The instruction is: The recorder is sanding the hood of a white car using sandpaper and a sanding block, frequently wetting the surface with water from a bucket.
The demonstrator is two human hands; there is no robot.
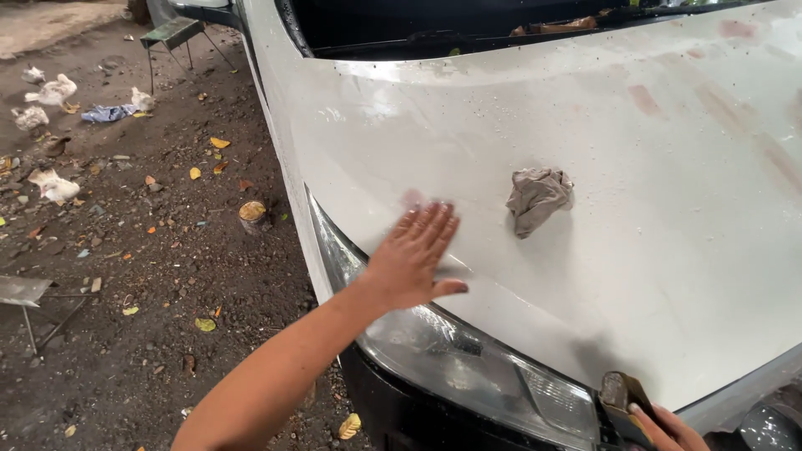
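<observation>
My left hand (pixel 415 255) lies flat, fingers spread, on the front corner of a white car hood (pixel 668 250), just above the headlight (pixel 468 367). A crumpled grey-brown rag (pixel 537 197) rests on the hood a short way to the right of that hand, not touched. My right hand (pixel 664 428) shows at the bottom edge, gripping a small dark folded sanding block or pad (pixel 622 394) near the hood's front edge. The hood is wet and dull, with faint reddish patches towards the right.
Dirt ground with fallen leaves lies left of the car. A round tin (pixel 251 213) sits near the fender. A metal stand (pixel 171 35) is at the back, another metal stand (pixel 25 296) at the left. White rags (pixel 52 90) and a blue cloth (pixel 107 113) lie about.
</observation>
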